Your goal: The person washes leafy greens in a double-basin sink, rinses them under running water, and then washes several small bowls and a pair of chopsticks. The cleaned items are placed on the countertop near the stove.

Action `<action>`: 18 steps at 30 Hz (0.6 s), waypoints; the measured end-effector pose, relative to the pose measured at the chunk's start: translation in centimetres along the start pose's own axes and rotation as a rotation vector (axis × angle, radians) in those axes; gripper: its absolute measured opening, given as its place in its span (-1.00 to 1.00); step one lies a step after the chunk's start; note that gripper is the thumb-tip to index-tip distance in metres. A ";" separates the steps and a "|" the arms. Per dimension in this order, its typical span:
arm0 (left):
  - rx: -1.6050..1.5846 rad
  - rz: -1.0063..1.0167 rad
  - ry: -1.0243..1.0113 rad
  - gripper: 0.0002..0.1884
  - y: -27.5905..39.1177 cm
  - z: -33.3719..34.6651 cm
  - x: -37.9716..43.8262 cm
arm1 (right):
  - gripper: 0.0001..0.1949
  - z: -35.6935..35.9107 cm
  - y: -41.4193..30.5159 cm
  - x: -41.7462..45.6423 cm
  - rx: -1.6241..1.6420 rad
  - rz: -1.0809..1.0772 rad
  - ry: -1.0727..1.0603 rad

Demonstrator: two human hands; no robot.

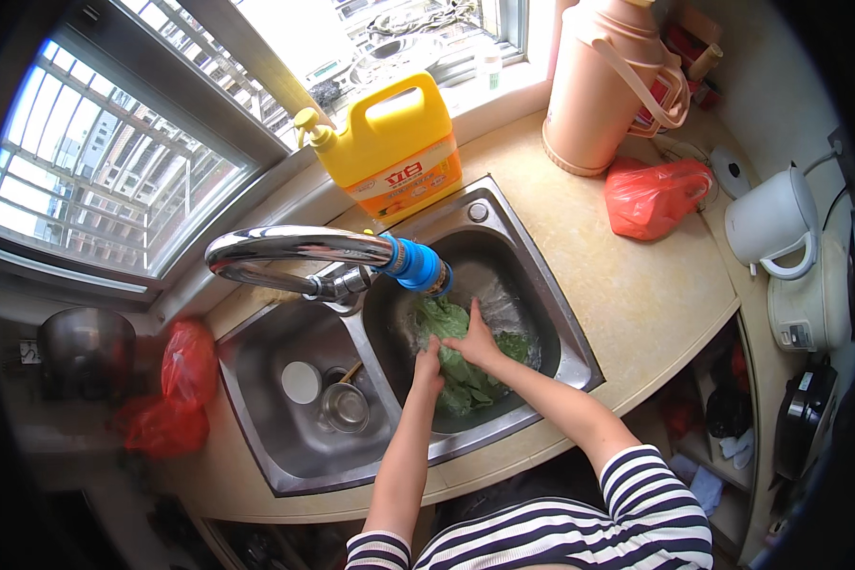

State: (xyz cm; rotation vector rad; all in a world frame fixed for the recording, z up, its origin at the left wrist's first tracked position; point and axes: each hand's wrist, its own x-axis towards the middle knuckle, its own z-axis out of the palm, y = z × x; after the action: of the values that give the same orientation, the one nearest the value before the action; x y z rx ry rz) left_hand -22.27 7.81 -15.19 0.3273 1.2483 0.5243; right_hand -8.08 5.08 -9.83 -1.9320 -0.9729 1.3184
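Both hands are in the right basin (541, 285) of a steel double sink, around a bunch of leafy greens (456, 367). My left hand (429, 367) grips the near left side of the bunch, its fingers partly hidden by leaves. On the right side, my right hand (476, 340) holds the same bunch with thumb and fingers spread around it. Just above hangs the blue nozzle (417, 265) of a curved chrome faucet (292, 246). Water splashes on the basin wall past my right hand. More green leaves (513, 345) lie beside my right wrist.
In the left basin (278, 449) are a white round lid or dish (301, 382) and a metal cup (345, 408). A yellow detergent jug (399, 149) stands behind the sink. On the counter are a thermos (598, 92), red plastic bags (648, 199) and an electric kettle (773, 217).
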 end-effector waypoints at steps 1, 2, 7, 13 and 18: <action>0.063 0.130 0.026 -0.31 -0.3 0.3 -0.5 | 0.23 -1.1 -0.4 -0.2 0.005 -0.060 0.008; 0.127 0.261 0.054 -0.34 -0.5 0.6 -0.9 | 0.18 -1.7 -0.6 0.0 -0.059 -0.052 -0.003; 0.901 0.360 0.627 -0.19 -0.8 2.0 0.4 | -0.01 -2.3 0.4 1.1 -0.407 -0.122 0.180; 1.709 0.677 0.335 -0.06 -2.4 2.7 0.7 | -0.18 -0.5 5.3 2.7 -1.020 -0.537 -0.018; 1.957 0.529 0.331 -0.14 -3.2 0.6 2.6 | -0.20 -0.6 8.4 4.4 -1.165 -0.477 -0.080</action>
State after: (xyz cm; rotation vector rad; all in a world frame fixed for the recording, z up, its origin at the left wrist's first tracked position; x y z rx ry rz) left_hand -20.51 6.59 -18.68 2.2998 1.6367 -0.4448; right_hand -4.52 4.02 -18.62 -2.1217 -2.4127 0.5277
